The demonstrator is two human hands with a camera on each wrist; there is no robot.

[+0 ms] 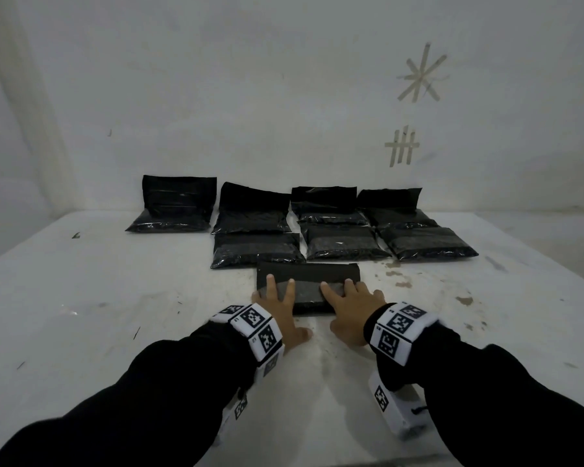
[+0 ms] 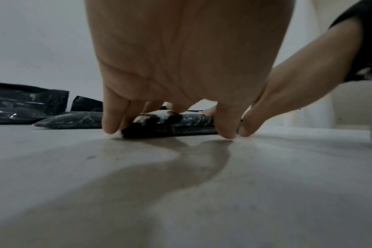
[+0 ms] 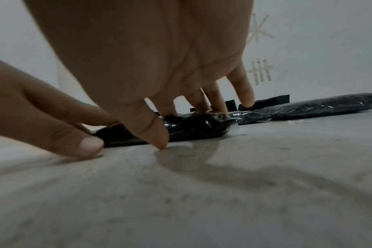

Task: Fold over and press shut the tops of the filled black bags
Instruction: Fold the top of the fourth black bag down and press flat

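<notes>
Centrally, toward the near edge of the white bench [image 1: 81,298], one filled black bag [image 1: 312,281] is being pressed flat by both hands. The left hand [image 1: 284,310] is being laid over the bag's left end with its fingers [image 1: 289,288] straight and spread, grasping nothing; in the left wrist view the same hand [image 2: 181,58] is being seen from below, its fingertips [image 2: 110,124] touching the bench beside the bag [image 2: 181,127]. The right hand [image 1: 349,308] is being spread over the bag's right end, likewise released and flat, with the thumb resting on the bench at the bag's near edge. In the right wrist view the hand [image 3: 149,58] is being held above the bag [image 3: 191,129], the fingers reaching onto its top. The flap along the bag's far edge is lying flat on the bench.

Behind it, toward the far edge by the wall [image 1: 250,79], seven more black bags [image 1: 257,249] are being kept in two rows, the rear four with their tops standing up against the wall. Tape marks [image 1: 420,74] are showing on the wall at the right. Brown stains [image 1: 398,276] are lying on the bench just right of the pressed bag.
</notes>
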